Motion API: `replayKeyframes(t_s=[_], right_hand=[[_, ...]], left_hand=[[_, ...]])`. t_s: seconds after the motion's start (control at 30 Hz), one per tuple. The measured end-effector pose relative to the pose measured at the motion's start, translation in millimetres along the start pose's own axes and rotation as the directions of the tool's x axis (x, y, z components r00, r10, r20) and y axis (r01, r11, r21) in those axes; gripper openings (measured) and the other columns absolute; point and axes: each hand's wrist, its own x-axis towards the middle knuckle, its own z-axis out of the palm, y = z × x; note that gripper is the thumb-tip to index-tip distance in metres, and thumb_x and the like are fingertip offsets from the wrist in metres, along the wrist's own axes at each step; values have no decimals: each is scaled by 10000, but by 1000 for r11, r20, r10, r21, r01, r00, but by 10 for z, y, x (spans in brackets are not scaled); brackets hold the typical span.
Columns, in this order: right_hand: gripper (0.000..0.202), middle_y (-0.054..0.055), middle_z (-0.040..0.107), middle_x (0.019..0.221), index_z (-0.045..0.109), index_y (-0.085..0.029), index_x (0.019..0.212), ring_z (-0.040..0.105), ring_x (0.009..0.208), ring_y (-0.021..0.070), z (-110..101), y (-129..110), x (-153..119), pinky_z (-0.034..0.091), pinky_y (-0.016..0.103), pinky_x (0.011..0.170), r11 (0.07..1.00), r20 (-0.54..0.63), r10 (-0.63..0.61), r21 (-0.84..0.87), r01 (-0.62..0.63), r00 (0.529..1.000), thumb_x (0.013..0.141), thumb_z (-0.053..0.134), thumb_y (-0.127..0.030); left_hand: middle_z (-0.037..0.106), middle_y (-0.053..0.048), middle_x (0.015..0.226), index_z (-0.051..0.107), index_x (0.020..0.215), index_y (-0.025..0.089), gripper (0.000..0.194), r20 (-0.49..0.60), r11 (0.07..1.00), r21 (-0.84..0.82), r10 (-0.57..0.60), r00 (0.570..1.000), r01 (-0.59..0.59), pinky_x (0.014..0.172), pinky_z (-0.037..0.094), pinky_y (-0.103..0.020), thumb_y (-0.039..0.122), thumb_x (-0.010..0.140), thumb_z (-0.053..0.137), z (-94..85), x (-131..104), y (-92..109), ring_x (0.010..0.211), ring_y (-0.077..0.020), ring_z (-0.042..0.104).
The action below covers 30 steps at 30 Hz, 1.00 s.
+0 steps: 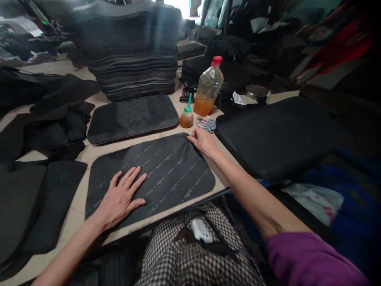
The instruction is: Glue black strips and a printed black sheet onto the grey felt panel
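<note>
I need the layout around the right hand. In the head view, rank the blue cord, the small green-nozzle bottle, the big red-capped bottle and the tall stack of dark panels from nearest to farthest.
From the right hand:
1. Blue cord, just beyond the fingers.
2. Small green-nozzle bottle, beyond and slightly left.
3. Big red-capped bottle, farther back.
4. Tall stack of dark panels, far back left.

Near fabric panel (166, 174): black, diagonal rows of small pale grey printed lettering. Far panel (132, 117): plain black, faint sheen. Stack of panels (133, 59) behind it: black and dark grey with thin pale stripes along the edges. Padded piece (276, 135) on right: plain black. Table (77, 206): beige. Large bottle (208, 87): clear, amber-orange liquid, red cap. Small squeeze bottle (186, 117): orange-brown, teal-green nozzle. Cord bundle (208, 125) by it: light blue. Trousers (190, 258): small black-and-white check. Right sleeve (309, 258): purple. Loose cloth (56, 131) on left: black.
</note>
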Motion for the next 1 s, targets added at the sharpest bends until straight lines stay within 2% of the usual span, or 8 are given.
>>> replayKeyframes(t_s=[0.13, 0.27, 0.37, 0.53, 0.8, 0.87, 0.93, 1.0], right_hand=[[230, 162, 622, 1157, 561, -173, 1070, 579, 1061, 308, -46, -5, -67, 477, 440, 941, 997, -68, -68, -42, 65, 995, 954, 626, -361], [252, 201, 583, 1252, 556, -135, 1176, 517, 1231, 333, -210, -111, -321, 437, 489, 1070, 979, -128, -200, -53, 195, 971, 992, 547, -308], [402, 194, 540, 1429, 527, -117, 1330, 481, 1358, 302, -246, -213, -603, 401, 466, 1152, 935, -51, -354, -21, 353, 934, 1036, 485, -387], [627, 172, 377, 1624, 421, -97, 1527, 324, 1519, 290, -27, -263, -952, 280, 496, 1240, 839, 175, -512, -110, 533, 841, 1069, 367, -523], [703, 186, 357, 1631, 407, -74, 1548, 312, 1522, 317, 181, -186, -940, 278, 513, 1228, 789, 187, -549, -208, 579, 815, 1065, 283, -570], [710, 190, 361, 1628, 409, -67, 1545, 311, 1521, 319, 193, -174, -929, 281, 516, 1227, 784, 185, -557, -206, 586, 810, 1063, 276, -572], [715, 197, 357, 1628, 408, -59, 1545, 310, 1521, 324, 202, -166, -928, 282, 521, 1228, 779, 181, -565, -202, 593, 805, 1063, 274, -570], [717, 203, 354, 1628, 410, -52, 1541, 309, 1519, 330, 211, -161, -930, 282, 525, 1228, 776, 176, -572, -201, 598, 801, 1063, 274, -569]], left_hand=[[167, -93, 1712, 192, 1645, 313, 758, 17, 1000, -14, -4, 1000, 4, 1248, 113, -543, 642, 1003, 425, 39, 1, -5, 1569, -300, 216], [168, -92, 1712, 203, 1643, 311, 748, 12, 1000, -16, 0, 1000, 0, 1249, 122, -550, 642, 1006, 411, 54, -5, -5, 1570, -301, 214], [177, -100, 1710, 220, 1641, 300, 745, 8, 1000, -11, -1, 1000, 1, 1252, 118, -552, 645, 1007, 405, 43, -8, -4, 1571, -300, 213], [178, -107, 1709, 256, 1632, 277, 745, 46, 1000, -9, -28, 999, 29, 1259, 104, -538, 662, 1006, 380, -34, -1, 40, 1579, -291, 187], [209, -95, 1703, 296, 1621, 280, 762, 52, 979, -182, -83, 995, 91, 1278, 55, -519, 704, 989, 343, -132, -58, 43, 1578, -291, 191], [246, -89, 1695, 301, 1619, 282, 722, -8, 933, -345, -112, 994, 102, 1284, 72, -501, 671, 1012, 326, -136, -100, 18, 1574, -279, 209], [322, -87, 1668, 347, 1600, 274, 662, -99, 819, -561, -215, 972, 124, 1284, 138, -480, 624, 1040, 309, -131, -146, -23, 1555, -264, 266], [447, -109, 1596, 425, 1550, 240, 614, -167, 605, -784, -418, 893, 137, 1265, 238, -470, 583, 1060, 289, -128, -200, -84, 1495, -255, 387]])
